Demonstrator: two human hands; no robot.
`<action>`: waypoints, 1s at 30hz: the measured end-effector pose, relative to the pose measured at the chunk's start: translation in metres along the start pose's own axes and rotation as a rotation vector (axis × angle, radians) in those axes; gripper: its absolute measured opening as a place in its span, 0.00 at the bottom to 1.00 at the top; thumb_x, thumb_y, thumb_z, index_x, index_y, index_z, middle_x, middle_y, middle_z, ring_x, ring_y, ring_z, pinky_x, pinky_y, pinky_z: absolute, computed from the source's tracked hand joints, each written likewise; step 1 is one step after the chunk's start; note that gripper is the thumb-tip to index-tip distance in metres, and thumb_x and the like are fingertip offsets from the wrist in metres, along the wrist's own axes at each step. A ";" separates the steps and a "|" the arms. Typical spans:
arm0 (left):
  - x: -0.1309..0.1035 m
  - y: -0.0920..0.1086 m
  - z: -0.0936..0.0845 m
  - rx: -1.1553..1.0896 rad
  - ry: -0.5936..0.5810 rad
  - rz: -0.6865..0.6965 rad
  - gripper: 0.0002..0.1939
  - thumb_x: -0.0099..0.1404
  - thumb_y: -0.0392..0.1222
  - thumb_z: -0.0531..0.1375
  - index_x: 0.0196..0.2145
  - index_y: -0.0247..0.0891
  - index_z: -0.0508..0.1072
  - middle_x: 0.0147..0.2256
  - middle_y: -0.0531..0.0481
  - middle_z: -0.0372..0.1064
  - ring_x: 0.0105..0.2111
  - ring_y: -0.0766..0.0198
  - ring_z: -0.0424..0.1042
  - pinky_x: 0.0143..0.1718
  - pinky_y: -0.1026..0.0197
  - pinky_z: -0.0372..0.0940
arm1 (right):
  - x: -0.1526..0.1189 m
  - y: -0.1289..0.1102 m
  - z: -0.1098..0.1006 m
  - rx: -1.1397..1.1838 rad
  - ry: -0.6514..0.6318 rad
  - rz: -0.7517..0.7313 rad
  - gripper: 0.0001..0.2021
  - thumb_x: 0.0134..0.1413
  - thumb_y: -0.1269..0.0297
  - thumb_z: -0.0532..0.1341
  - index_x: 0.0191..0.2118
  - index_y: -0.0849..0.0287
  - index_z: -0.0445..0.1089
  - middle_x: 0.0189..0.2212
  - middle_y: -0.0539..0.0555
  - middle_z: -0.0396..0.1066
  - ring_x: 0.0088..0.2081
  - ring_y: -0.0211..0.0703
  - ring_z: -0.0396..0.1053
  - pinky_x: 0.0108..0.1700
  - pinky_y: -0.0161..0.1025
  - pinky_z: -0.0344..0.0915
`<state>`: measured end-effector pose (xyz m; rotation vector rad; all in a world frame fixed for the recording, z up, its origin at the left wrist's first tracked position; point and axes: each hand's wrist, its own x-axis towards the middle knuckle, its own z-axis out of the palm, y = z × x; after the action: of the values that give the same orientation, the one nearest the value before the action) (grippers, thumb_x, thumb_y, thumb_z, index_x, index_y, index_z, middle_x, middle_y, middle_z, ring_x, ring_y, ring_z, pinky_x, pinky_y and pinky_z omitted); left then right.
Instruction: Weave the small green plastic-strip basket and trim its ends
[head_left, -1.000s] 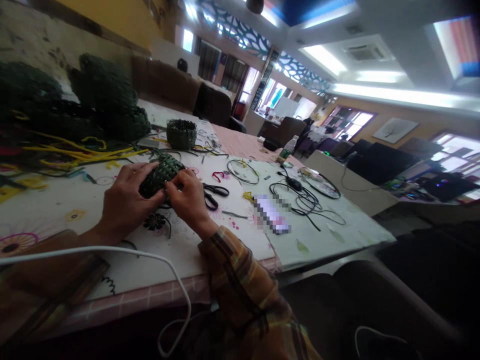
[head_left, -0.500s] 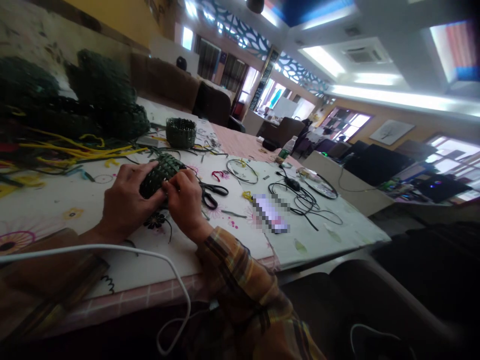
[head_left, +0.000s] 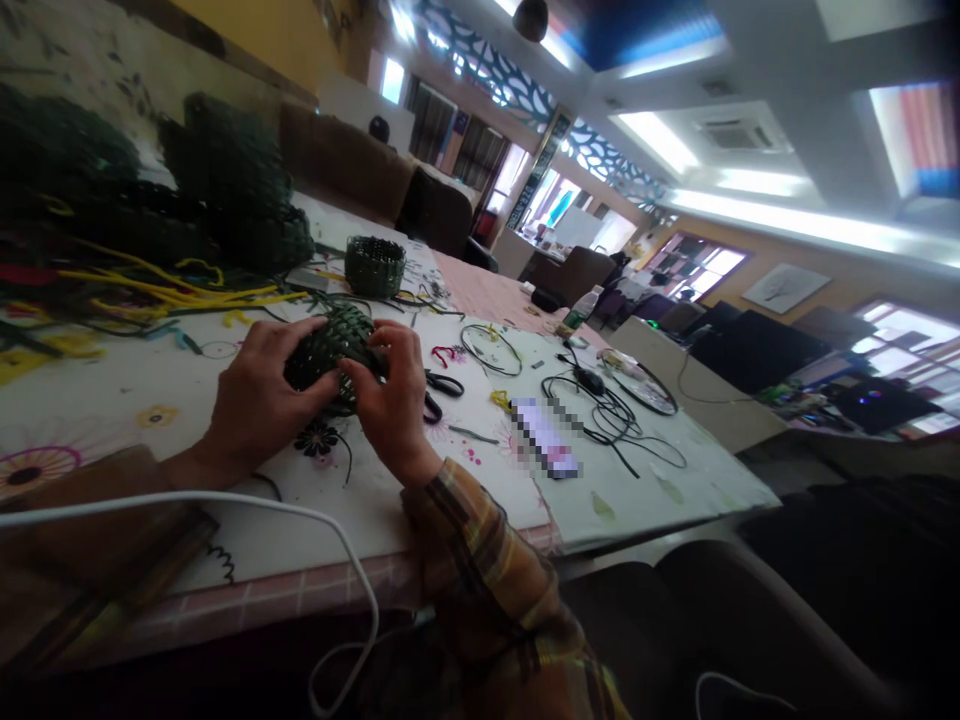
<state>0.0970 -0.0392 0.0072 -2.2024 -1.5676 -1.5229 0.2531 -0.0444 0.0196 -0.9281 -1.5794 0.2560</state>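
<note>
Between my two hands is a small dark green woven basket (head_left: 341, 345), tilted just above the table. My left hand (head_left: 259, 395) grips its left side, thumb along the near face and fingers over the top. On its right side my right hand (head_left: 394, 400) holds it too, thumb on the near face and fingers curled behind. Black-handled scissors (head_left: 444, 385) lie right of my right hand, their blades hidden. A second green woven basket (head_left: 375, 266) stands upright behind my hands.
Stacked green woven pieces (head_left: 225, 180) rise at the back left, with yellow strips (head_left: 180, 290) before them. A looped black cable (head_left: 600, 400), a partly blurred-out pale object (head_left: 544, 440) and a bottle (head_left: 583, 308) are on the right. A white cable (head_left: 300, 507) crosses in front of me.
My right hand has gone from a pinch at the basket's near side to a wider grip with the fingers behind it. The basket has turned slightly, and the view has shifted a little.
</note>
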 end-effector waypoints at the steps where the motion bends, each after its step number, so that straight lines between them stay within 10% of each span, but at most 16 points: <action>1: 0.000 0.000 0.001 -0.012 -0.004 0.003 0.31 0.65 0.54 0.61 0.63 0.40 0.71 0.52 0.40 0.73 0.53 0.46 0.74 0.56 0.47 0.69 | 0.001 0.001 -0.001 0.001 0.001 0.018 0.14 0.58 0.71 0.67 0.45 0.54 0.63 0.51 0.57 0.69 0.55 0.45 0.68 0.60 0.44 0.68; 11: -0.001 0.006 0.001 0.000 0.010 0.039 0.28 0.64 0.51 0.61 0.60 0.42 0.71 0.55 0.41 0.72 0.57 0.44 0.72 0.57 0.46 0.69 | 0.004 0.009 -0.005 0.083 -0.081 0.364 0.23 0.54 0.60 0.71 0.54 0.50 0.66 0.38 0.48 0.73 0.38 0.43 0.73 0.49 0.46 0.73; 30: -0.004 0.002 0.011 -0.079 0.049 0.085 0.07 0.65 0.48 0.62 0.37 0.43 0.73 0.57 0.39 0.71 0.58 0.44 0.73 0.59 0.43 0.69 | 0.001 0.005 0.004 0.090 -0.101 0.280 0.17 0.56 0.68 0.64 0.50 0.52 0.64 0.41 0.51 0.71 0.43 0.45 0.72 0.54 0.46 0.71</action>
<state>0.1054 -0.0370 -0.0004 -2.2221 -1.4049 -1.6280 0.2514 -0.0388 0.0159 -1.0795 -1.5137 0.5743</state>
